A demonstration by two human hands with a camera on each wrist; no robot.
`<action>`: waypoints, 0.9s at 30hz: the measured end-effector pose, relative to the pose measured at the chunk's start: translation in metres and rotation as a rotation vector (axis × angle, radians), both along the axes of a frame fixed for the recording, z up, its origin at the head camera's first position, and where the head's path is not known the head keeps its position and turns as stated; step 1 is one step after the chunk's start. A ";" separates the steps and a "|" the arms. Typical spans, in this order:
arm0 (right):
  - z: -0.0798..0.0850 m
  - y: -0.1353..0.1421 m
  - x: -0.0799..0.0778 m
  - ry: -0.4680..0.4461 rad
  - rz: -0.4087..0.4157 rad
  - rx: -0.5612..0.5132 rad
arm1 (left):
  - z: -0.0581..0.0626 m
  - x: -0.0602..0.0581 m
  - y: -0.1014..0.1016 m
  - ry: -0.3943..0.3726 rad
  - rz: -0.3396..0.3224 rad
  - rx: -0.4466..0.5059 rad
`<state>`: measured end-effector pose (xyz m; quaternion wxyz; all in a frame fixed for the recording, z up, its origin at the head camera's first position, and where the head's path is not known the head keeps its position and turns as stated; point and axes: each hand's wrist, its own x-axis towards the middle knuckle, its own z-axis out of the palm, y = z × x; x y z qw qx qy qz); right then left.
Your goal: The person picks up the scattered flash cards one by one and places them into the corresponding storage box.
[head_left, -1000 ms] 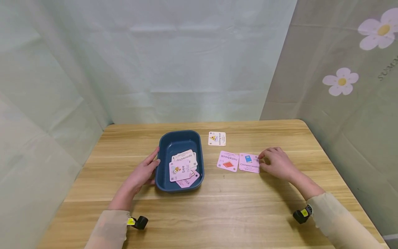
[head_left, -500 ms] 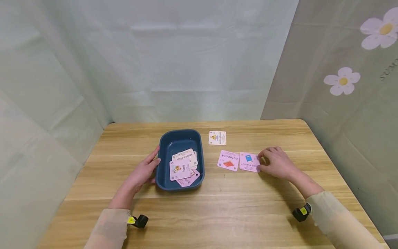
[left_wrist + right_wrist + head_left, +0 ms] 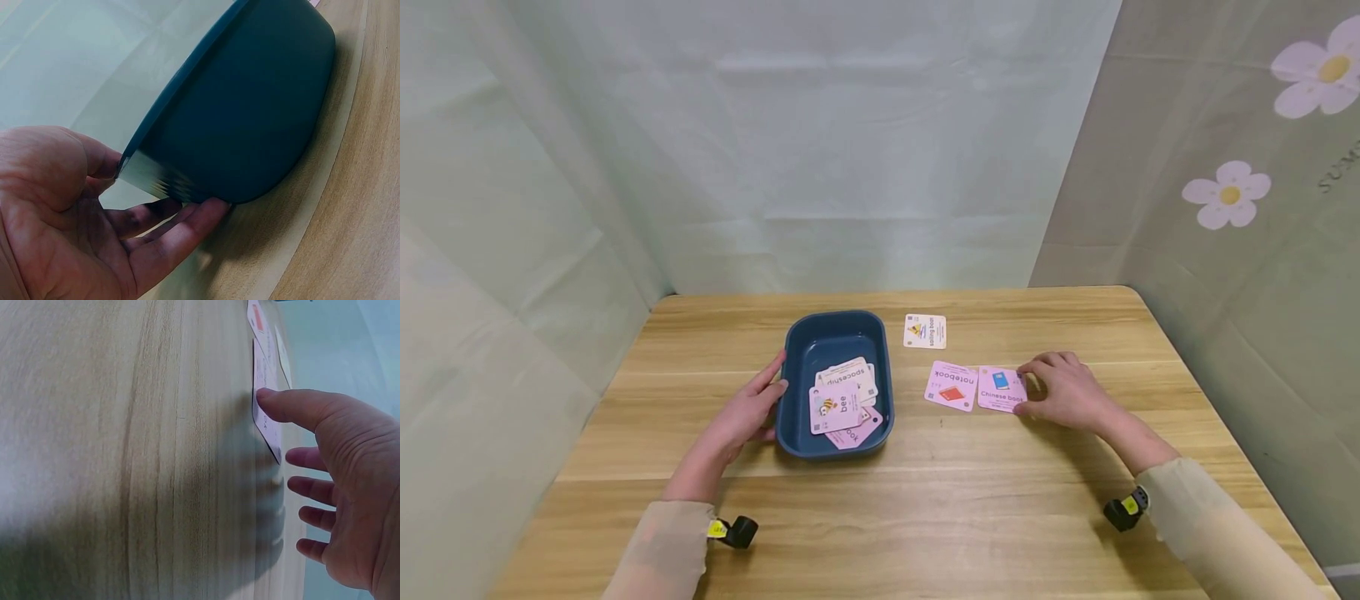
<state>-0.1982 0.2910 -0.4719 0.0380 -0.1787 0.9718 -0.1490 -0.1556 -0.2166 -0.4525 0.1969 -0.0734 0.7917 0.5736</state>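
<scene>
Blue rect. plastic tray (image 3: 831, 340), L hand (image 3: 748, 412) gripping, holds pastel paper cards (image 3: 835, 409); 3 sq. cards (image 3: 951, 386) still out, R hand (image 3: 1064, 393) loosely spread at one.

head: high, forward-down | wrists: close, low | all share: tabletop (image 3: 940, 508)

The right hand (image 3: 356, 478) casts a soft shadow.

The left hand (image 3: 747, 415) grips; well to its right, the right hand (image 3: 1063, 392) has its thumb (image 3: 297, 405) apart from its fingers (image 3: 315, 490).
</scene>
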 end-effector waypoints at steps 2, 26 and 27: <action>0.000 0.000 0.000 -0.009 -0.001 0.000 | 0.000 0.000 0.000 -0.001 0.001 0.003; 0.000 -0.003 -0.002 -0.021 -0.021 0.007 | -0.001 0.000 0.001 -0.005 0.013 -0.001; 0.000 -0.003 -0.002 -0.023 -0.022 0.008 | -0.001 0.000 0.001 -0.005 0.013 0.000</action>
